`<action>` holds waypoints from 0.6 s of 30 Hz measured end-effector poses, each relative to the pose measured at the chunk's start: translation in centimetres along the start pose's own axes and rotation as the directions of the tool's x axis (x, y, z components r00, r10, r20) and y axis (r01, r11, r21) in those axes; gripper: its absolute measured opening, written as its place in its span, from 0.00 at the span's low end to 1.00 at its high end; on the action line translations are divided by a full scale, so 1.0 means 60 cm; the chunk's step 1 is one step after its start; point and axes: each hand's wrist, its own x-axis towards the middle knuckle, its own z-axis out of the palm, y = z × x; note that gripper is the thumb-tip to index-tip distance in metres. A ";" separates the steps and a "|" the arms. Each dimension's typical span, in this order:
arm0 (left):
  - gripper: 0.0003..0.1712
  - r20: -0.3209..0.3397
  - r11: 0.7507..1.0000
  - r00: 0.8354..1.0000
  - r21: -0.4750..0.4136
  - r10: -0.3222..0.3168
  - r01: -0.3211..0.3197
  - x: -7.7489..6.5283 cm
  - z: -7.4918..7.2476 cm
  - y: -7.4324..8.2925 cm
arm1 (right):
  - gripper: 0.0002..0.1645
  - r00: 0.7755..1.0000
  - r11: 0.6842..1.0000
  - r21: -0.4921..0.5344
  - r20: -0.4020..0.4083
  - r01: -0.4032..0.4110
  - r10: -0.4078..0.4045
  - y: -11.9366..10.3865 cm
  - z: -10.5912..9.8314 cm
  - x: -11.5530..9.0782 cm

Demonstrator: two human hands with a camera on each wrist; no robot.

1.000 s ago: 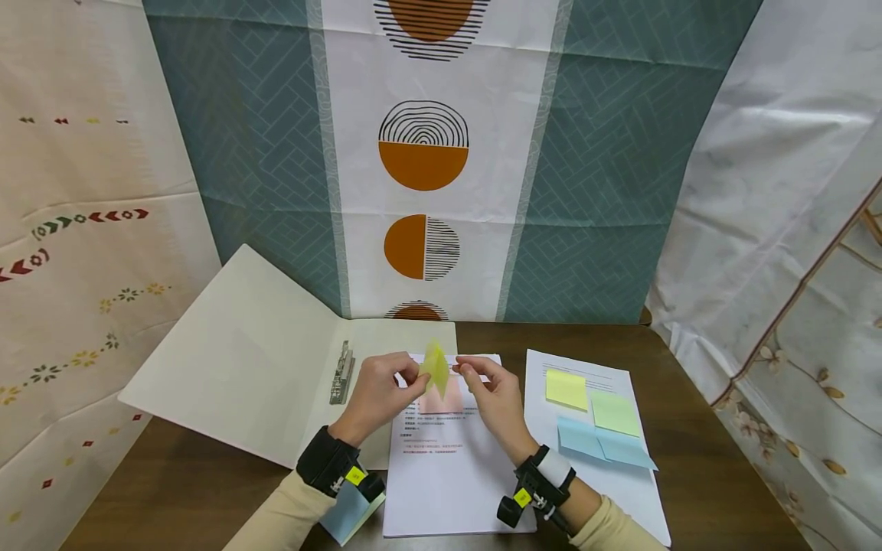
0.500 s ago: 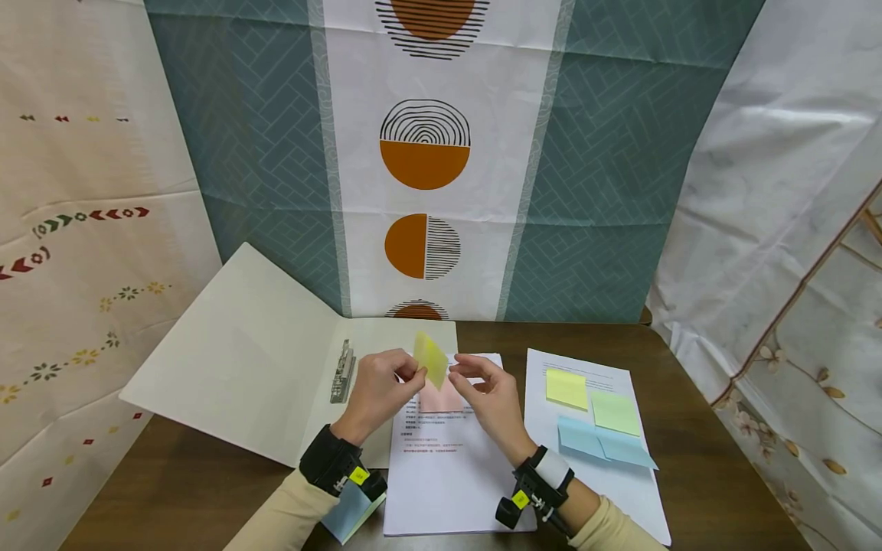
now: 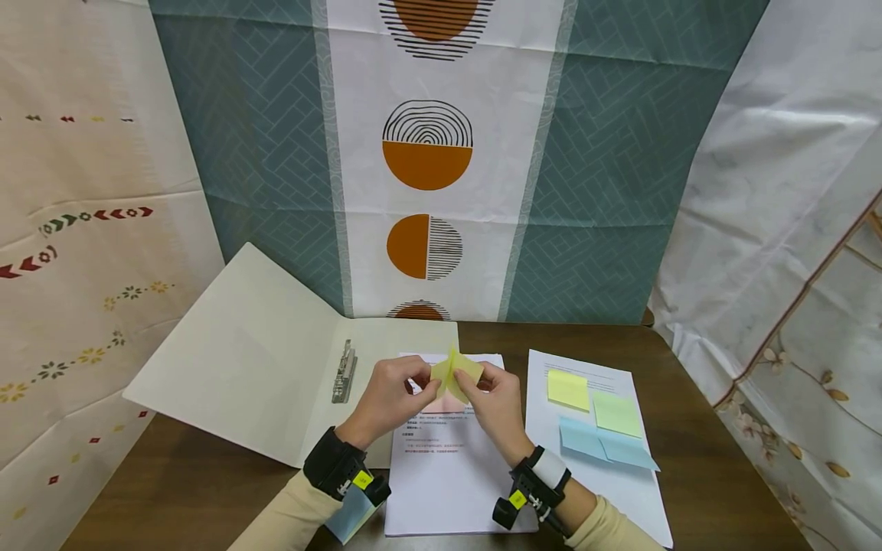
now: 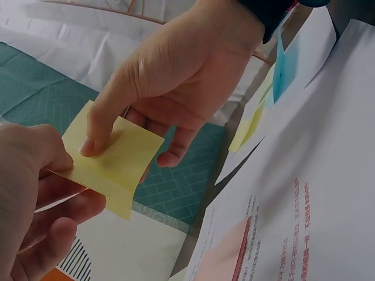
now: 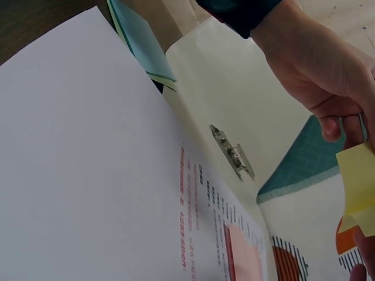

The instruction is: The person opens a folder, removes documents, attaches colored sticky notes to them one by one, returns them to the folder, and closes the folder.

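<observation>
Both hands meet above a stack of printed paper (image 3: 458,490). My left hand (image 3: 396,390) pinches one side of a yellow sticky note (image 3: 465,367), and my right hand (image 3: 498,402) pinches the other side between thumb and fingers. The yellow paper stands up in the head view, spread in leaves with a peak in the middle; whether it is one sheet or more I cannot tell. In the left wrist view, the right thumb lies flat on the yellow note (image 4: 120,158). Below the hands, a pink sticky note (image 3: 441,405) is stuck on the top page, partly hidden.
An open cream folder (image 3: 241,360) with a metal clip (image 3: 344,373) stands at the left. On the right lies a printed sheet (image 3: 620,505) bearing yellow (image 3: 568,389), green (image 3: 616,414) and blue sticky notes (image 3: 582,438). A blue pad (image 3: 351,514) sits beneath the left wrist.
The right hand, earlier apart from the yellow note, now pinches it too. The note has moved slightly right and down, and its leaves are now spread between both hands.
</observation>
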 end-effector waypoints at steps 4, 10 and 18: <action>0.04 -0.012 1.000 1.000 0.002 0.005 -0.005 0.001 0.002 0.001 | 0.12 1.000 1.000 0.027 -0.010 -0.008 0.008 0.002 -0.003 0.001; 0.04 -0.053 1.000 0.999 0.004 -0.012 0.013 -0.002 0.000 0.000 | 0.13 1.000 0.999 0.048 -0.021 -0.009 0.010 0.009 -0.009 0.003; 0.05 -0.055 0.998 0.996 0.010 -0.067 0.068 -0.009 -0.003 -0.007 | 0.12 1.000 0.999 0.042 -0.007 -0.012 0.012 0.018 -0.018 0.004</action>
